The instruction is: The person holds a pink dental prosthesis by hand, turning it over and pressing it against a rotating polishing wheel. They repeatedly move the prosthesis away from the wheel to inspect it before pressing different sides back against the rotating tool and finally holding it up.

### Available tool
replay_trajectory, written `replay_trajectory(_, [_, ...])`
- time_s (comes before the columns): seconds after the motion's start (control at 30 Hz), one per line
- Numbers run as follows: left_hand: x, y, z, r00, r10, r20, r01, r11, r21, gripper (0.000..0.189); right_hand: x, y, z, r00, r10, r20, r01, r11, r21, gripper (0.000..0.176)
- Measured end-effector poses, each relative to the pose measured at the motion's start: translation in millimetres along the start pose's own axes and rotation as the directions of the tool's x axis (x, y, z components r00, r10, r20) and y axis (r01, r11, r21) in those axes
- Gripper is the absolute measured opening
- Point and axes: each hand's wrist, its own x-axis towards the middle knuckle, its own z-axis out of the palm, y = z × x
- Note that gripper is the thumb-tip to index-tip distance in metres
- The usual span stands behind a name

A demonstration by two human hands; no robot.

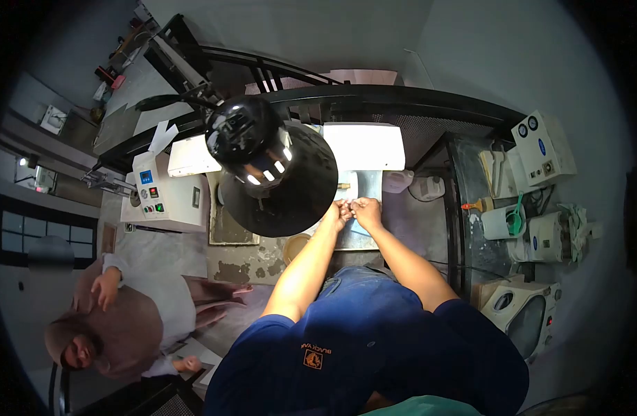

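Note:
Under the black lamp, my left hand and my right hand are close together over a lit work surface. The fingers of both hands are bent and pinched around something too small to make out. Just beyond my fingertips lies a small brass-coloured piece on the pale surface. A bluish patch shows below my right hand. Part of the work surface is hidden by the lamp shade.
A control box stands at the left. Another person is at the lower left. On the right, a dark bench holds a gauge box, an orange brush and a white tub.

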Motion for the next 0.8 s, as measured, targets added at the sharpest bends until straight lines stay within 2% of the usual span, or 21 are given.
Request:
replay_trajectory(0.03, [-1.5, 2.9, -1.7, 1.0, -0.001, 0.003, 0.001, 1.0, 0.013, 0.022, -0.5, 1.0, 0.4, 1.0, 0.003, -0.004, -0.003, 1.0, 0.001, 0.01])
replay_trajectory(0.1, [-1.2, 3.1, 1.1, 1.0, -0.016, 0.022, 0.014, 0.998, 0.064, 0.022, -2.3, 2.8, 2.3, 0.999, 0.018, -0.033, -0.013, 0.99, 0.142, 0.011])
replay_trajectory(0.17, [1.3, -2.3, 9.3, 0.999, -0.03, -0.04, 0.034, 0.994, 0.099, 0.023, -4.6, 4.6, -3.4, 0.993, 0.023, -0.113, -0.011, 0.995, 0.1, 0.011])
replay_trajectory(0.27, [3.2, -5.2, 16.0, 0.997, -0.055, -0.046, 0.058, 0.996, 0.064, 0.023, -4.4, 0.9, -8.0, 0.991, 0.032, -0.129, -0.02, 0.995, 0.094, 0.01])
replay_trajectory(0.33, [6.6, -3.6, 8.4, 0.998, -0.06, -0.007, 0.061, 0.997, 0.044, 0.023, -3.2, -5.3, -5.9, 0.993, 0.027, -0.111, -0.026, 1.0, 0.006, 0.009])
replay_trajectory(0.5, [5.5, 2.2, 0.3, 0.994, -0.096, 0.049, 0.093, 0.994, 0.053, 0.023, -8.7, -7.3, -6.5, 0.996, 0.009, -0.093, -0.003, 0.998, 0.067, 0.01])
replay_trajectory(0.57, [4.0, -0.3, 9.4, 0.996, -0.092, 0.022, 0.09, 0.993, 0.076, 0.023, -8.6, -7.1, -9.1, 0.995, 0.03, -0.096, -0.023, 0.997, 0.076, 0.01])
replay_trajectory(0.63, [3.5, -2.0, 10.7, 0.996, -0.088, -0.001, 0.087, 0.99, 0.109, 0.023, -2.5, -7.6, -11.3, 0.994, 0.075, -0.08, -0.077, 0.997, -0.027, 0.011])
replay_trajectory(0.73, [1.9, -0.1, 3.9, 0.999, -0.038, -0.032, 0.039, 0.999, 0.032, 0.021, -0.8, -8.8, -6.0, 0.998, 0.055, -0.035, -0.056, 0.998, -0.013, 0.011])
replay_trajectory(0.8, [-5.9, -1.5, 3.3, 0.999, -0.03, -0.013, 0.031, 0.998, 0.047, 0.02, -5.5, -15.1, -5.8, 0.999, 0.052, 0.0, -0.052, 0.999, 0.016, 0.011])
